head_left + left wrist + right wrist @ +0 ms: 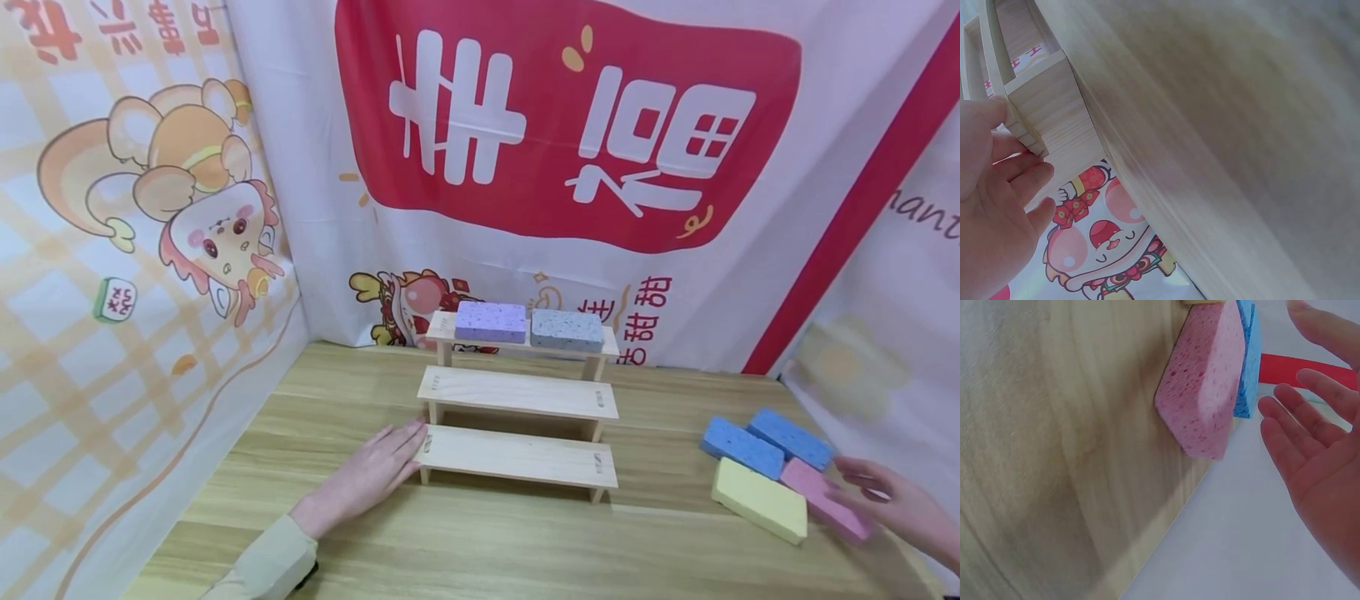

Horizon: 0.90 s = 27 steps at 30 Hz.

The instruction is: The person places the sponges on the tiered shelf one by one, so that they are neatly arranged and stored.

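Observation:
My left hand (378,467) rests against the left end of a three-step wooden stand (517,457), at its lowest step. Its fingers lie fairly straight, and in the left wrist view the fingertips touch the end of the board (1054,94). At the far right, my right hand (892,500) hovers with spread fingers beside a pink sponge (825,500). The right wrist view shows a gap between that hand (1316,444) and the pink sponge (1200,387). Two blue sponges (742,447) and a pale yellow sponge (759,500) lie close around the pink one.
On the stand's top step sit a purple sponge (491,323) and a grey-blue sponge (567,331), side by side. Printed cloth (300,167) hangs behind and along both sides of the wooden table (450,550).

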### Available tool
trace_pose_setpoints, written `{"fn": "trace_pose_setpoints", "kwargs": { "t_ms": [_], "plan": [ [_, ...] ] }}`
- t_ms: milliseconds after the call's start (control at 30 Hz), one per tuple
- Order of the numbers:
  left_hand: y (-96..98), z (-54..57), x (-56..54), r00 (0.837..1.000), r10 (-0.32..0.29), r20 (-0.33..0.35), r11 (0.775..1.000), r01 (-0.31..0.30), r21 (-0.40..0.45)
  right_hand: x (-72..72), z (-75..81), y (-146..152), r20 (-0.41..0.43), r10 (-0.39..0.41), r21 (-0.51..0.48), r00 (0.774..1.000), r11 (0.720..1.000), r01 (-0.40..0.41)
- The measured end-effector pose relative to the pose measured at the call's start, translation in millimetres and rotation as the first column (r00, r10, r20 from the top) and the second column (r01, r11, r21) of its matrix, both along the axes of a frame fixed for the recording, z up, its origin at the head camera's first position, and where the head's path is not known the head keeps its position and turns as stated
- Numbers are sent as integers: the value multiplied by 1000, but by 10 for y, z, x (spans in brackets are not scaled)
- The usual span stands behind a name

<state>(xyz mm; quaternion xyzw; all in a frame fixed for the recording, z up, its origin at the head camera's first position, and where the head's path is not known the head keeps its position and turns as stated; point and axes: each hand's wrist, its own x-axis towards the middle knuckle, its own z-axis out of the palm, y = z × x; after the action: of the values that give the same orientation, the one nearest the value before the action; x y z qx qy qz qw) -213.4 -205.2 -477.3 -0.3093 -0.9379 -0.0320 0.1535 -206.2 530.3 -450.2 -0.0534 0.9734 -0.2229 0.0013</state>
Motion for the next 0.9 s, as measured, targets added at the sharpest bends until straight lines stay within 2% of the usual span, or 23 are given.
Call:
{"fn": "trace_pose_setpoints", "kwargs": {
  "t_ms": [267, 533, 767, 900],
  "plan": [
    [-1, 7, -26, 999, -18, -36, 1000, 19, 18, -10, -81, 86, 49, -45, 38, 998, 998, 43],
    [6, 5, -27, 1000, -13, -20, 1000, 13, 0, 25, -169, 139, 84, -68, 68, 994, 996, 62],
    [5, -11, -25, 998, -26, -50, 1000, 27, 15, 27, -262, 149, 158, -100, 79, 982, 993, 88],
    [5, -7, -19, 999, -23, -39, 1000, 24, 19, 39, -299, 151, 170, -104, 80, 980, 993, 91]
  ]
}}
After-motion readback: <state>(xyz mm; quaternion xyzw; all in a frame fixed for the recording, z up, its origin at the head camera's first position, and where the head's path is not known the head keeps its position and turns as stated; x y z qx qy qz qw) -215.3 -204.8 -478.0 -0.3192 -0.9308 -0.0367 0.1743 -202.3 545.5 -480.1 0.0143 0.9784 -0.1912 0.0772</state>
